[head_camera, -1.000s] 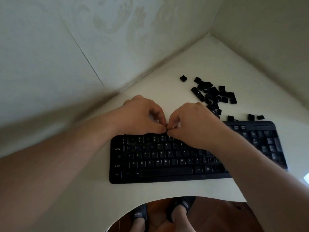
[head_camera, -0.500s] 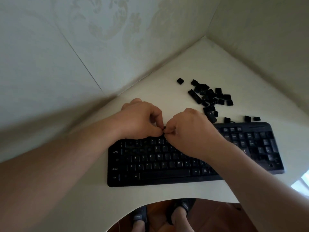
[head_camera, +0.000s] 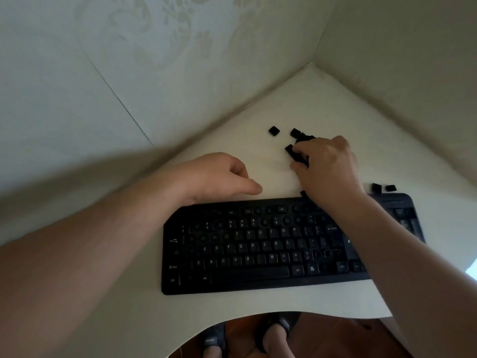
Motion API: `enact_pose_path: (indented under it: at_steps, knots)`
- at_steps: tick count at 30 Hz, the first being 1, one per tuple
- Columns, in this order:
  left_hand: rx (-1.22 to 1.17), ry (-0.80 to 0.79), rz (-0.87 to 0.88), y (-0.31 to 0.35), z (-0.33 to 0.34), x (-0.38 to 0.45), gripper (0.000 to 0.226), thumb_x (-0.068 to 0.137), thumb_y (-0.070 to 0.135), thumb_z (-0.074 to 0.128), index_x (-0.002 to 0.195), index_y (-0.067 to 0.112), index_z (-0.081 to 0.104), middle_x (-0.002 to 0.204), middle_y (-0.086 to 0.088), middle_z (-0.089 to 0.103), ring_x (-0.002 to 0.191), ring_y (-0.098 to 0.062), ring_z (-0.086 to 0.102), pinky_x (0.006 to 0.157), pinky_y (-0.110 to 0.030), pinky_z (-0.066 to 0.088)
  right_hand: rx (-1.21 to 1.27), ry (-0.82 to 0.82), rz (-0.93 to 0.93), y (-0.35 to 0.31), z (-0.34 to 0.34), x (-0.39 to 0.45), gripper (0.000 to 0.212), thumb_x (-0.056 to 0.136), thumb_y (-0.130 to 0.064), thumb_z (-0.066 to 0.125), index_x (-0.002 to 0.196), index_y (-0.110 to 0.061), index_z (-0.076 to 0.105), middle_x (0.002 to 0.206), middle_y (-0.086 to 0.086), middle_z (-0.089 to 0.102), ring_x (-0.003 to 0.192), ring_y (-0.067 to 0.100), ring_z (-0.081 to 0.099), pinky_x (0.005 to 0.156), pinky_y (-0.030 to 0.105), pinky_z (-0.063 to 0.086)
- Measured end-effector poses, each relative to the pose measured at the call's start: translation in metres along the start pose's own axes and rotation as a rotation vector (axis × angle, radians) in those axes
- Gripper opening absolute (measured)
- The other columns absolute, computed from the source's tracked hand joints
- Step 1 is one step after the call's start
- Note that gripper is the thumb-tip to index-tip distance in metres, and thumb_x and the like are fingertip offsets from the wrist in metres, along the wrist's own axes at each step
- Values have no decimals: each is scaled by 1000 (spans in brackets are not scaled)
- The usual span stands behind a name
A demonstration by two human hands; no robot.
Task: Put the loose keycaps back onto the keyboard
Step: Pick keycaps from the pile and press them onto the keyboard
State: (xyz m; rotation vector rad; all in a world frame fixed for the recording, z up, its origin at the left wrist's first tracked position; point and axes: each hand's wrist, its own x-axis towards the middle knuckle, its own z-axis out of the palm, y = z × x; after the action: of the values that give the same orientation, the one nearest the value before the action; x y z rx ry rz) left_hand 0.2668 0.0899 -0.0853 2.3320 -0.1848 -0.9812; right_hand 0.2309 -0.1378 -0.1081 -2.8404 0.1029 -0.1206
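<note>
right hand [head_camera: 327, 166] fingers curl into loose keycaps [head_camera: 296, 151]; left hand [head_camera: 219, 177] relaxed behind qwerty-lettered keyboard [head_camera: 258, 285].

Both forearms are bare with no sleeves, watch or rings on the left hand [head_camera: 219, 177] or right hand [head_camera: 326, 169], and the feet wear dark open-toed slippers [head_camera: 281, 329] with a small pale logo.
</note>
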Motion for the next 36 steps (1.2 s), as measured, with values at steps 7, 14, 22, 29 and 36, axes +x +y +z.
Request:
enact_pose_path:
  at_steps: [7,14,22,29,36]
  knots:
    - [16,456,335,1,5,-3,27,87,40,76,111,45,65,98,18,66,80,-2,61,76,-28,49,200,-43,4,-18,-13,-7,19,91,-19,66,102,-27,78,84,-9,74,76,14,64,68,28,54]
    - [-177,245,545,4,-3,-14,28,95,21,75,116,40,75,94,17,74,91,-5,69,79,-17,51,1073,-371,294,-28,-41,-25,24,98,0,61,106,-14,78,91,4,78,83,19,76,74,22,60]
    - [-401,75,482,-10,3,-19,20,90,12,79,100,28,75,87,3,76,77,-18,64,75,-30,48,1157,-341,304,-22,-37,-42,23,89,2,70,103,-15,76,94,8,79,94,21,75,88,28,57]
    - [-402,36,485,-10,5,-24,23,86,7,80,94,27,72,83,0,76,75,-20,65,75,-39,50,1122,-249,258,-28,-40,-56,31,81,5,77,101,-19,75,99,1,79,94,21,76,92,36,60]
    - [-483,49,506,-9,5,-20,26,90,4,76,101,27,78,84,4,70,79,-12,65,78,-26,52,985,-230,189,-37,-44,-61,61,74,3,86,115,-37,68,98,-3,74,83,18,74,86,44,62]
